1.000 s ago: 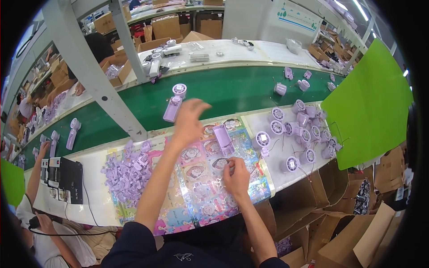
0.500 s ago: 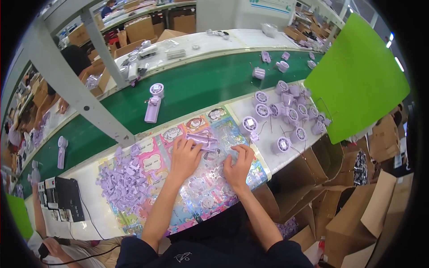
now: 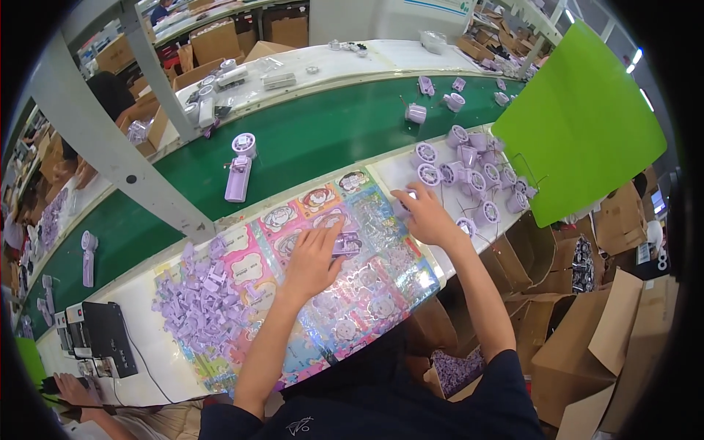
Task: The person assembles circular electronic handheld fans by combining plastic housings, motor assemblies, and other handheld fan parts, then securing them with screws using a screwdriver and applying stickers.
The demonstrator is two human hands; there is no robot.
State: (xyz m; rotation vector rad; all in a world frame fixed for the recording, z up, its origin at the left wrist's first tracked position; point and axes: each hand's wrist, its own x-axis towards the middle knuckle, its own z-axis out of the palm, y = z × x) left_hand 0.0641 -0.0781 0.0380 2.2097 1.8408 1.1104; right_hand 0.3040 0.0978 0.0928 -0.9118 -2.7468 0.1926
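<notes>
On the patterned mat [image 3: 367,286], my left hand [image 3: 314,260] lies with its fingers closed over a lilac plastic handle shell [image 3: 347,245]. Much of the shell is hidden under that hand. Out to the right, at the mat's edge, my right hand [image 3: 431,218] has its fingers bent around a round lilac fan head [image 3: 400,208], mostly covered by the fingers. Beyond it stands a cluster of similar lilac fan heads [image 3: 475,182] with thin wires sticking out. A pile of small lilac plastic parts [image 3: 198,293] rests on the mat's left side.
A green conveyor belt [image 3: 308,147] runs behind the table, carrying a fan with its handle [image 3: 239,172] and several loose parts. A grey metal post [image 3: 125,147] rises at left. One bright green panel [image 3: 579,132] stands at right, above open cardboard boxes [image 3: 579,352]. A black device [image 3: 106,337] sits left.
My right hand has moved from the mat to the right and away from me, onto the fan head. The left hand stays on the shell, which now shows less. The view has shifted slightly.
</notes>
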